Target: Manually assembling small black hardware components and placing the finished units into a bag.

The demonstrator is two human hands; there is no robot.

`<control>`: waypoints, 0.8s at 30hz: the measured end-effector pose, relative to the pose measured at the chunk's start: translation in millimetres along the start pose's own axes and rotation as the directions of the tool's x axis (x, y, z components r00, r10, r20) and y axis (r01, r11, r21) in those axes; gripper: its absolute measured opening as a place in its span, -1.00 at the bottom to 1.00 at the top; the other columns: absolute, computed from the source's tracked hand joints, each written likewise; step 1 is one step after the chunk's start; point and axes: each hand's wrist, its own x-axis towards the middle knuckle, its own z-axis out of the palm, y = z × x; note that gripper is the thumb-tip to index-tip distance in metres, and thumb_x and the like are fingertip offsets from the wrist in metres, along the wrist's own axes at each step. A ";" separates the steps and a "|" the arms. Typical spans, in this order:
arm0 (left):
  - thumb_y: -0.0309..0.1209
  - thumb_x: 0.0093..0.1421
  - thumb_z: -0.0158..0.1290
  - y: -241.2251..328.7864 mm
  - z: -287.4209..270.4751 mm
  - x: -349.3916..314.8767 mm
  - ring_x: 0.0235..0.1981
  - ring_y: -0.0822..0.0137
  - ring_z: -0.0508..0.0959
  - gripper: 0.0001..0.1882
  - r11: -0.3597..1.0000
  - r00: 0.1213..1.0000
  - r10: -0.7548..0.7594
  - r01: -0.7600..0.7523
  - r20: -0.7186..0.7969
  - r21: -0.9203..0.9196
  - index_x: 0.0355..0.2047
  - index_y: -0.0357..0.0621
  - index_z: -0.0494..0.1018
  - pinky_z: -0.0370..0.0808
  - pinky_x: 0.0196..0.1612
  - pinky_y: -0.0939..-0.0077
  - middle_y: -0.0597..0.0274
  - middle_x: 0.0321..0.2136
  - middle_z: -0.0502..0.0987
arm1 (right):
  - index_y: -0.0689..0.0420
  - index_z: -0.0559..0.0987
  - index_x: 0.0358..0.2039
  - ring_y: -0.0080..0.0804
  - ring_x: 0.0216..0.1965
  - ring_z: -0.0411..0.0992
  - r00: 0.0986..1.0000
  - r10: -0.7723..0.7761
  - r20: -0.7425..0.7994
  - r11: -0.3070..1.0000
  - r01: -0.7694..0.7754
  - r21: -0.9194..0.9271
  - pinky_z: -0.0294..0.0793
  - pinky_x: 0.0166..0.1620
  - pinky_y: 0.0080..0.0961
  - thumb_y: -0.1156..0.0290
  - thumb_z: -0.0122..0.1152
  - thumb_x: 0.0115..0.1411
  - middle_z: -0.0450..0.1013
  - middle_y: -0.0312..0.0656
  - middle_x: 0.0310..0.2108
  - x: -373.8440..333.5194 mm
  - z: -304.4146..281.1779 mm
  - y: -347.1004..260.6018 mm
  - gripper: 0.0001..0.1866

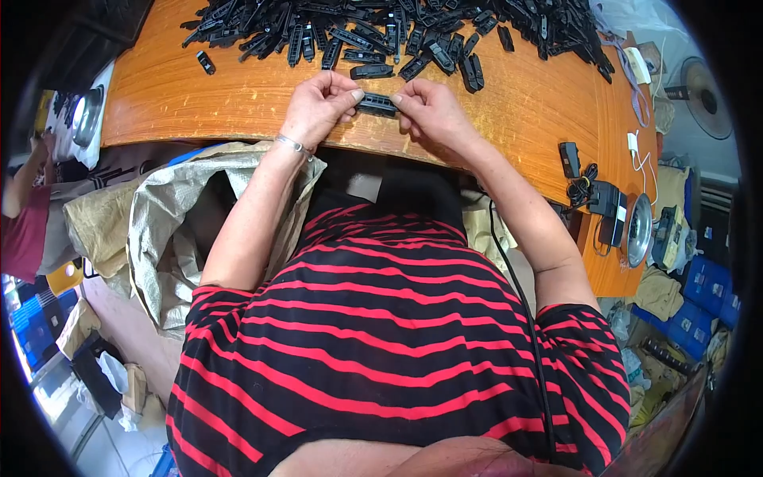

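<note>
Black slotted plastic part (377, 105) at upper centre of frame, long axis running roughly left to right, between both hands. Left hand (319, 106) holds left end in narrow pinch; right hand (435, 111), right end; neither nearer. Heap of black plastic parts (362, 40) along top edge.

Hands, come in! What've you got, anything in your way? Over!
Left hand and right hand: pinching opposite ends of one black slotted plastic part. Loose black parts heaped just beyond. Nothing seen blocking.
</note>
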 end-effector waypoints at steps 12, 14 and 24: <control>-0.46 0.08 0.23 -22.2 -0.8 14.6 -0.58 0.58 0.39 -0.83 0.966 0.996 0.072 -0.058 -0.047 0.250 -0.47 -0.22 0.44 0.39 -0.48 0.65 0.40 -0.61 0.45 | 0.20 0.41 -0.42 -0.67 -0.74 0.25 1.000 0.011 -0.019 0.997 -0.012 -0.074 0.17 -0.69 -0.65 0.34 0.13 0.25 0.39 -0.33 -0.70 4.8 7.0 -3.5 -0.80; -0.44 0.06 0.24 -19.0 -0.4 14.9 -0.57 0.58 0.37 -0.82 0.942 0.997 0.068 -0.053 -0.031 0.332 -0.49 -0.20 0.44 0.39 -0.45 0.62 0.40 -0.62 0.45 | 0.20 0.40 -0.43 -0.66 -0.75 0.25 0.999 -0.034 -0.029 0.991 0.030 -0.127 0.19 -0.69 -0.64 0.34 0.14 0.25 0.38 -0.33 -0.71 7.2 8.3 5.7 -0.79; -0.36 0.06 0.24 -8.8 2.4 17.7 -0.59 0.41 0.43 -0.77 0.790 0.997 0.073 -0.055 -0.005 0.610 -0.51 -0.17 0.40 0.42 -0.44 0.48 0.29 -0.64 0.46 | 0.19 0.32 -0.45 -0.56 -0.80 0.29 0.994 0.077 0.083 0.923 -0.040 -0.382 0.24 -0.73 -0.57 0.32 0.16 0.24 0.37 -0.27 -0.76 18.8 -0.1 -7.7 -0.73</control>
